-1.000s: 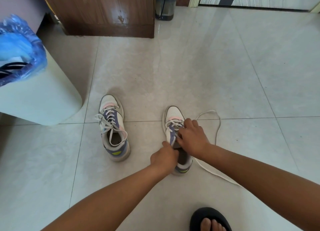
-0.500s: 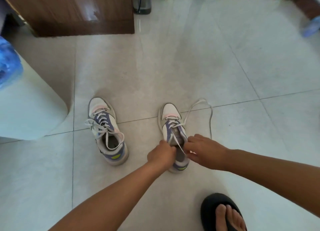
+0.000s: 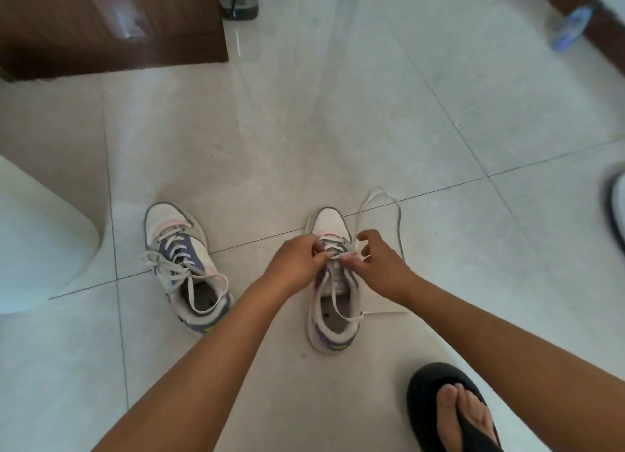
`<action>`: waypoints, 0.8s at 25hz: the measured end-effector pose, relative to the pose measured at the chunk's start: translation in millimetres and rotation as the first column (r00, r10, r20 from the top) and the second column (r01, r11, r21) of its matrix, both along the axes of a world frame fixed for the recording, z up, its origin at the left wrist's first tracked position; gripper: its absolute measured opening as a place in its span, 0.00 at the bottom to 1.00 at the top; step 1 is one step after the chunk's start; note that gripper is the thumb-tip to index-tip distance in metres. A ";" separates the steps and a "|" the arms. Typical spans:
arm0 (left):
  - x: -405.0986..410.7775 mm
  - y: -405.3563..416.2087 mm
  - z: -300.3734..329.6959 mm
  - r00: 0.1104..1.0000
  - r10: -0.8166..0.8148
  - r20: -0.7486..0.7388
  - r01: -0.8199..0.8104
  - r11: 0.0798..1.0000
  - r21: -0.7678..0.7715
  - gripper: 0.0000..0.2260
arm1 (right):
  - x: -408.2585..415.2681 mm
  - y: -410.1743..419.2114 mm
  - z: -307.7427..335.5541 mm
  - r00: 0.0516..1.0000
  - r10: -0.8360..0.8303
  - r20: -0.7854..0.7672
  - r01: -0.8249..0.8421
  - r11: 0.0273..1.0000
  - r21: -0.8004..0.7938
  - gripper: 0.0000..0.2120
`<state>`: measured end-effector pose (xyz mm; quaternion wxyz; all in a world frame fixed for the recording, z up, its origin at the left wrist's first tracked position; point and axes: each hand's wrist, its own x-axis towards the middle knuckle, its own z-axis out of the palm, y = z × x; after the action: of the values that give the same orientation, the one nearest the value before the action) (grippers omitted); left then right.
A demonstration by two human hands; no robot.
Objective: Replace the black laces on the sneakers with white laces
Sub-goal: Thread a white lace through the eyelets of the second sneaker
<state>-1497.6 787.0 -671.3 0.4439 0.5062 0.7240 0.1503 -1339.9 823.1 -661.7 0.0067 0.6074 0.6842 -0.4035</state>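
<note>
From my head view, the sneaker I'm lacing [image 3: 333, 282] stands on the floor [image 3: 338, 130] straight ahead of me, toe pointing away and heel toward me, so its long axis runs along my line of reach. Both hands meet over its eyelet rows near the toe end. My left hand [image 3: 292, 265] comes in from the left side with its fingers curled, pinching the white lace [image 3: 334, 256] at a crossing. My right hand [image 3: 378, 265] comes in from the right, thumb and fingertips pinching the same lace just beside the left, index finger lifted. The hands are about equally near. The slack of the lace loops out on the floor to the right of the toe, and another stretch trails back over the sneaker's opening. The other sneaker [image 3: 184, 265] sits well apart to my left, already carrying a light lace. I judge the next pull goes across the shoe.
</note>
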 end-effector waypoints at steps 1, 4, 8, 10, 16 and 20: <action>-0.6 6.6 -1.1 0.999 -0.027 0.035 0.027 1.000 0.001 0.07 | -3.7 -3.3 -3.5 0.998 -0.059 -0.022 0.057 0.995 -0.083 0.23; -5.7 19.5 -3.8 0.984 -0.013 0.180 0.022 0.999 -0.049 0.06 | -9.3 -9.9 -11.3 0.992 -0.119 -0.038 0.115 0.989 -0.093 0.23; -11.1 25.7 -10.6 0.978 -0.110 0.176 0.129 0.987 -0.098 0.05 | -12.1 -10.8 -9.3 0.993 -0.116 -0.025 0.114 0.990 -0.079 0.23; -10.3 25.1 -10.4 0.968 -0.217 0.127 0.233 0.965 -0.123 0.08 | -13.3 -12.7 -7.2 0.993 -0.114 -0.016 0.112 0.991 -0.074 0.22; -1.5 5.5 -13.8 0.970 -0.207 -0.126 0.223 0.966 0.129 0.06 | -20.2 -16.0 -7.7 0.993 -0.115 0.019 0.116 0.993 -0.037 0.18; -5.8 1.1 -24.8 0.997 -0.043 0.064 0.039 0.997 0.061 0.04 | -23.5 -18.1 -6.6 0.990 -0.132 0.046 0.134 0.990 -0.045 0.18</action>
<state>-1503.4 788.1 -696.1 0.4550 0.5290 0.6936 0.1792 -1363.5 805.1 -668.3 0.0092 0.6600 0.6319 -0.4063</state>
